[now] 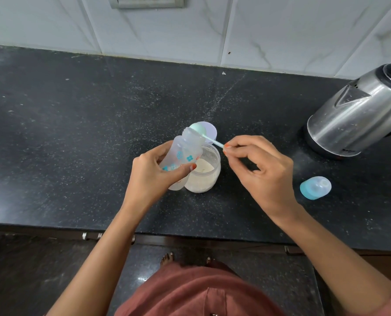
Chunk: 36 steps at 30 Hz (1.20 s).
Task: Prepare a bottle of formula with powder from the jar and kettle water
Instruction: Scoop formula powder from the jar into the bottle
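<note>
My left hand point(152, 173) grips the bottle point(182, 156), tipped over the open jar point(207, 173) of powder on the desk point(76, 124). My right hand point(258, 169) pinches the scoop point(200, 131) at the bottle's mouth. The kettle point(358, 110) stands far right.

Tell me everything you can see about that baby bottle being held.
The baby bottle is clear, slightly frosted plastic with a waisted body, printed with small teal flowers and shapes. Its threaded neck is open, with no teat or cap on. It looks empty of liquid. The left hand grips its lower half and tilts it, mouth up and away, above the open powder jar. The pale green scoop, pinched by the right hand, sits at its mouth.
</note>
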{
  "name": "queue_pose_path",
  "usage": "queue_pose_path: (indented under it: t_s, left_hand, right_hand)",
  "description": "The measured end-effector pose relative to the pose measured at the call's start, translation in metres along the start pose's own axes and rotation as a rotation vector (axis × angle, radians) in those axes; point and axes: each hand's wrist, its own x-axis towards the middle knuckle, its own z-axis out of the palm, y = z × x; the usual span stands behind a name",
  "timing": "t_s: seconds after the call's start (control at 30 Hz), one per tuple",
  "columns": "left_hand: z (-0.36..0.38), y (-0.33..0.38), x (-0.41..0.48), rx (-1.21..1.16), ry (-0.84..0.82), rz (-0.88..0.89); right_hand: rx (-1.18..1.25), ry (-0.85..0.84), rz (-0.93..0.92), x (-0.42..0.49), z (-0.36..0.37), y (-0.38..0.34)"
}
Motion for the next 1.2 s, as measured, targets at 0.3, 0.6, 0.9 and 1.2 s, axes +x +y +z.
queue_pose_path:
  t_s: [0.3, 0.6, 0.9, 1.2]
  left_hand:
    - [0.0, -0.003, 0.0, 0.054, 0.018, 0.01]
    - [0.0, -0.007, 0.0, 0.091, 0.033, 0.018]
    - [-0.002, -0.025, -0.006, 0.031, 0.038, -0.02]
    - [-0.008, -0.043, -0.013, -0.073, 0.057, -0.071]
  right_hand:
    - [-0.003, -0.011, 0.002, 0.0, 0.003, -0.001]
    - [0.143, 0.013, 0.203, 0.001, -0.001, -0.002]
    - [0.78, 0.055, 1.171, 0.014, -0.011, 0.004]
    - [0.144, -0.345, 0.775, 0.007, 0.017, 0.008]
